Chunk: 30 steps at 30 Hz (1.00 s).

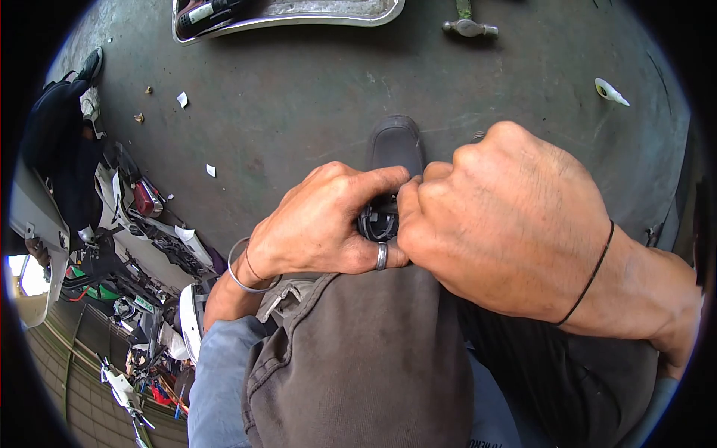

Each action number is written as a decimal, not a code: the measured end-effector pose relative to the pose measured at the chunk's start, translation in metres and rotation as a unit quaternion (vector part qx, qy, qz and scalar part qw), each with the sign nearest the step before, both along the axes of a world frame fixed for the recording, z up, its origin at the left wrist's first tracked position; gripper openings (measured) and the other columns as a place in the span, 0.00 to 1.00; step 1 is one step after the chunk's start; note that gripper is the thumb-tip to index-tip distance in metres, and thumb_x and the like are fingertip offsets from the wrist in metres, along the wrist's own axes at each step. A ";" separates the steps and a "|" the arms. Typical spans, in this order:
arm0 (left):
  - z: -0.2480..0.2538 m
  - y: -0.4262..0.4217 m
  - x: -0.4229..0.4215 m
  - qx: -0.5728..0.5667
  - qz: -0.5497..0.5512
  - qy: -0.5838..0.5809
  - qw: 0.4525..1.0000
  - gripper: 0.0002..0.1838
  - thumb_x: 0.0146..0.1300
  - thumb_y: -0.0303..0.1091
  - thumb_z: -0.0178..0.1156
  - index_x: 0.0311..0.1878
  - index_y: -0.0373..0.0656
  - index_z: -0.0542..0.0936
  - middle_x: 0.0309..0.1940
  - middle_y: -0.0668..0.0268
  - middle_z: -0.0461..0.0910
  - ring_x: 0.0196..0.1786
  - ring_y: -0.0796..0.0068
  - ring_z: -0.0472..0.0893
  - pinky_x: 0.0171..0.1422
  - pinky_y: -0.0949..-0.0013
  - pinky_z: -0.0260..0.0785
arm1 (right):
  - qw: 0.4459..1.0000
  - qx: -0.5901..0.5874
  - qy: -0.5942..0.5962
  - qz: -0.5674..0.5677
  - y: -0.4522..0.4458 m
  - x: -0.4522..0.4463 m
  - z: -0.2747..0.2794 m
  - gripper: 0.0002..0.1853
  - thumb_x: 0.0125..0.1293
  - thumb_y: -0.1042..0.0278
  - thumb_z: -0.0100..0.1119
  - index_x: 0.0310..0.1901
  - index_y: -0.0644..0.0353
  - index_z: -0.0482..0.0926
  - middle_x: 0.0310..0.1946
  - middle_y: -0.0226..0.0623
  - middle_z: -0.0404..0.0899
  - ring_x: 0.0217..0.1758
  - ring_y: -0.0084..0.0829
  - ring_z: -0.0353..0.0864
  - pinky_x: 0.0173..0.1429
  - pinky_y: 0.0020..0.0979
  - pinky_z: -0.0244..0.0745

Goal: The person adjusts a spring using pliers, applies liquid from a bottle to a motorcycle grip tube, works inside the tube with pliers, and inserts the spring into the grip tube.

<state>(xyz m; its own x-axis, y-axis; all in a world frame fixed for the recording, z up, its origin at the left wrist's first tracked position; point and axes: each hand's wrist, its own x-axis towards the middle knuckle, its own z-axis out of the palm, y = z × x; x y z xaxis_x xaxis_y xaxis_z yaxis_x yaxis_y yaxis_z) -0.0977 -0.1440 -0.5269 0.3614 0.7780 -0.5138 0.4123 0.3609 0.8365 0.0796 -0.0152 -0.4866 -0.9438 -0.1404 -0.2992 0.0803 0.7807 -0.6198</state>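
Observation:
Close together above my lap are my left hand (317,220) and my right hand (508,216). Between them sits a small dark round part (381,224) with a shiny curved edge, mostly covered by fingers. My left thumb and ringed finger curl around its near and far sides. The fingers of my right hand are folded in a fist against its right side, and their tips are hidden. What kind of part it is, I cannot make out. Just beyond the hands a dark shoe (396,142) rests on the floor.
A metal tray (321,21) with a black tool (202,16) lies ahead. To its right is a ball-peen hammer (470,28), and farther right a small bottle (611,91). Motorcycle parts (149,198) and a person in dark clothes (56,134) are at the left.

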 end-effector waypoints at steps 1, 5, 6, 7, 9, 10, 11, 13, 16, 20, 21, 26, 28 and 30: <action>0.002 0.003 -0.001 0.001 -0.008 0.000 1.000 0.30 0.43 0.35 0.76 0.51 0.32 0.80 0.26 0.49 0.82 0.31 0.47 0.85 0.35 0.56 0.75 | 1.000 0.000 0.002 0.005 0.001 -0.001 0.000 0.11 0.58 0.63 0.66 0.25 0.62 0.83 0.17 0.34 0.81 0.22 0.28 0.84 0.25 0.31 0.74; 0.006 0.007 -0.001 -0.006 -0.022 -0.007 1.000 0.29 0.43 0.35 0.76 0.50 0.32 0.80 0.26 0.49 0.82 0.32 0.46 0.84 0.36 0.56 0.74 | 0.999 -0.006 -0.041 0.014 0.009 -0.014 0.011 0.10 0.58 0.63 0.67 0.23 0.58 0.84 0.17 0.32 0.82 0.24 0.28 0.85 0.26 0.31 0.76; 0.005 0.006 0.000 -0.012 -0.021 -0.011 1.000 0.29 0.43 0.35 0.76 0.49 0.33 0.80 0.26 0.49 0.82 0.32 0.46 0.84 0.36 0.56 0.74 | 0.999 -0.006 -0.039 0.011 0.010 -0.015 0.012 0.10 0.58 0.63 0.67 0.22 0.57 0.84 0.17 0.32 0.82 0.24 0.28 0.85 0.26 0.32 0.76; 0.004 0.005 0.000 -0.004 -0.015 -0.018 1.000 0.28 0.43 0.34 0.76 0.49 0.33 0.80 0.26 0.49 0.82 0.32 0.46 0.84 0.35 0.56 0.74 | 1.000 -0.004 -0.011 0.001 0.009 -0.011 0.009 0.10 0.58 0.63 0.67 0.22 0.56 0.84 0.17 0.31 0.81 0.24 0.28 0.86 0.26 0.32 0.77; 0.004 0.002 0.002 0.010 -0.001 -0.030 0.999 0.27 0.43 0.34 0.76 0.48 0.34 0.81 0.26 0.49 0.82 0.31 0.47 0.84 0.35 0.57 0.74 | 1.000 0.000 0.014 -0.006 0.007 -0.009 0.005 0.10 0.59 0.63 0.67 0.22 0.54 0.84 0.16 0.31 0.81 0.24 0.29 0.86 0.26 0.32 0.78; 0.004 0.002 0.002 0.008 -0.004 -0.027 1.000 0.26 0.43 0.34 0.75 0.47 0.35 0.81 0.26 0.50 0.82 0.31 0.48 0.84 0.35 0.57 0.74 | 1.000 0.004 0.012 -0.004 0.007 -0.009 0.005 0.10 0.59 0.63 0.67 0.22 0.54 0.84 0.16 0.31 0.81 0.25 0.29 0.86 0.27 0.32 0.78; 0.005 0.002 0.001 0.008 -0.007 -0.023 1.000 0.26 0.43 0.34 0.75 0.47 0.35 0.82 0.26 0.50 0.82 0.31 0.48 0.84 0.35 0.57 0.74 | 1.000 -0.007 0.014 -0.004 0.007 -0.008 0.003 0.10 0.59 0.63 0.67 0.22 0.54 0.84 0.16 0.31 0.81 0.25 0.29 0.86 0.27 0.32 0.79; 0.005 0.000 0.001 0.009 0.000 -0.024 1.000 0.25 0.43 0.34 0.75 0.47 0.36 0.82 0.27 0.51 0.83 0.31 0.49 0.84 0.35 0.57 0.75 | 0.999 -0.044 0.026 -0.011 0.009 -0.007 -0.006 0.10 0.59 0.63 0.67 0.22 0.55 0.83 0.16 0.31 0.81 0.25 0.29 0.87 0.26 0.31 0.79; 0.003 -0.005 0.001 0.022 0.012 -0.020 0.999 0.25 0.43 0.35 0.76 0.47 0.37 0.82 0.28 0.52 0.84 0.31 0.50 0.85 0.35 0.58 0.75 | 0.999 -0.031 0.029 -0.006 0.008 -0.008 0.000 0.10 0.59 0.64 0.66 0.22 0.57 0.83 0.16 0.31 0.81 0.23 0.29 0.86 0.24 0.30 0.77; 0.003 -0.007 -0.002 0.052 -0.004 0.004 0.999 0.28 0.42 0.38 0.78 0.48 0.37 0.81 0.29 0.53 0.85 0.32 0.49 0.85 0.35 0.57 0.76 | 0.998 0.061 0.022 0.013 0.000 -0.010 0.012 0.09 0.55 0.66 0.66 0.23 0.61 0.81 0.15 0.31 0.79 0.20 0.27 0.83 0.20 0.31 0.73; 0.002 -0.003 -0.004 0.066 -0.005 0.007 0.998 0.29 0.42 0.38 0.78 0.49 0.38 0.81 0.29 0.53 0.84 0.32 0.49 0.85 0.35 0.57 0.76 | 0.998 0.060 0.028 -0.002 -0.001 -0.008 0.012 0.09 0.54 0.66 0.66 0.23 0.62 0.81 0.15 0.31 0.78 0.19 0.27 0.82 0.19 0.31 0.71; 0.007 0.002 -0.003 0.054 0.007 0.048 0.997 0.31 0.42 0.39 0.78 0.50 0.36 0.80 0.27 0.52 0.84 0.31 0.47 0.84 0.35 0.55 0.75 | 0.995 0.081 0.022 -0.051 -0.003 -0.003 0.017 0.11 0.54 0.65 0.66 0.23 0.64 0.80 0.13 0.32 0.75 0.16 0.25 0.78 0.18 0.31 0.65; 0.004 0.001 -0.001 0.036 0.003 0.036 0.999 0.31 0.42 0.39 0.78 0.50 0.35 0.80 0.26 0.52 0.83 0.31 0.47 0.84 0.35 0.55 0.75 | 0.995 0.083 0.014 -0.061 -0.003 -0.001 0.016 0.12 0.56 0.65 0.66 0.23 0.64 0.80 0.13 0.32 0.75 0.16 0.26 0.78 0.19 0.31 0.65; 0.002 0.000 -0.003 0.031 -0.001 0.027 0.999 0.31 0.42 0.38 0.77 0.49 0.35 0.80 0.25 0.52 0.83 0.30 0.47 0.84 0.35 0.55 0.75 | 0.996 0.061 0.010 -0.058 0.001 -0.004 0.014 0.12 0.57 0.64 0.66 0.23 0.63 0.80 0.14 0.32 0.76 0.17 0.26 0.79 0.20 0.31 0.67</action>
<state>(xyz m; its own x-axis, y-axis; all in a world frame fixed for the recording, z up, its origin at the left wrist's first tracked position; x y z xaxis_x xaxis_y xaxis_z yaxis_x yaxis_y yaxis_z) -0.1006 -0.1439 -0.5248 0.3368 0.8080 -0.4834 0.4578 0.3081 0.8339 0.0760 -0.0144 -0.4727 -0.9576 0.0065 -0.2881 0.1628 0.8370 -0.5224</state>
